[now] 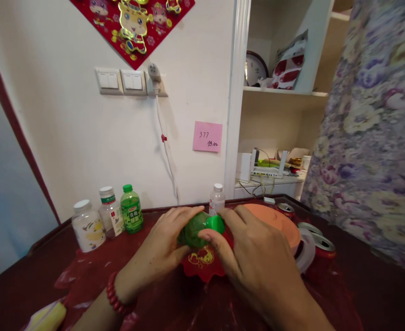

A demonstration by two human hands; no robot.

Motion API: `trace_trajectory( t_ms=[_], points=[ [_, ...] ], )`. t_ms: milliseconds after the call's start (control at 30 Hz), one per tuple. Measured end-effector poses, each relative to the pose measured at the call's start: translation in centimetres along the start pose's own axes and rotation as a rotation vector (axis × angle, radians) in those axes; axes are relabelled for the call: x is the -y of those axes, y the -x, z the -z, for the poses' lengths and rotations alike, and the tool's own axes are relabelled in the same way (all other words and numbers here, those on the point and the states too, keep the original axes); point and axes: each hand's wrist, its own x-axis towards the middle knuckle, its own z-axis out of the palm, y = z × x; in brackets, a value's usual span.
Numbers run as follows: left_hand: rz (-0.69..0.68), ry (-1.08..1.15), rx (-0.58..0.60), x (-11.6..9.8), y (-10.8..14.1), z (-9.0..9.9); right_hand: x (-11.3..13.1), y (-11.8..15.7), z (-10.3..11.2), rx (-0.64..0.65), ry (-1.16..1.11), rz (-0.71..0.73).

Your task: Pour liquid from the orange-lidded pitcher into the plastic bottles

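Note:
Both hands hold a green bottle (194, 229) tilted onto its side above a red scalloped mat (205, 266) with a gold print. My left hand (166, 234) is wrapped round the bottle's body, hiding much of it. The thumb and fingers of my right hand (253, 243) are closed on its bright green cap (216, 224); the cap sits at the bottle's neck. Just behind the hands a clear bottle with a white cap (217, 200) stands upright, its lower part hidden. A red bead bracelet (114, 294) circles my left wrist.
At left stand a wide white-lidded jar (88, 227), a white-capped bottle (111, 214) and a green-capped bottle (132, 211). An orange round lid (274, 223) and several cans (321, 243) are at right. A yellowish object (47, 317) lies front left. A wall (188, 179) closes the back.

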Motion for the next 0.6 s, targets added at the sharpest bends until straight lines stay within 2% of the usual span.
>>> trace_trajectory(
  t_ms=[133, 233, 433, 500, 600],
  points=[
    [0.002, -0.015, -0.008, 0.5, 0.1, 0.2, 0.0, 0.0, 0.4, 0.073, -0.238, 0.053],
    [0.009, -0.025, -0.014, 0.5, 0.1, 0.2, 0.0, 0.1, -0.1, 0.09, -0.265, 0.062],
    [0.023, -0.03, 0.004, 0.2, 0.0, -0.2, -0.1, -0.2, -0.9, 0.027, -0.052, 0.087],
    [0.039, -0.009, -0.005, 0.5, -0.1, -0.2, -0.4, -0.4, -0.5, -0.005, -0.036, 0.089],
    [0.113, 0.027, -0.081, 1.4, -0.4, 0.2, -1.5, -0.8, 0.9, -0.15, -0.085, 0.052]
  ],
)
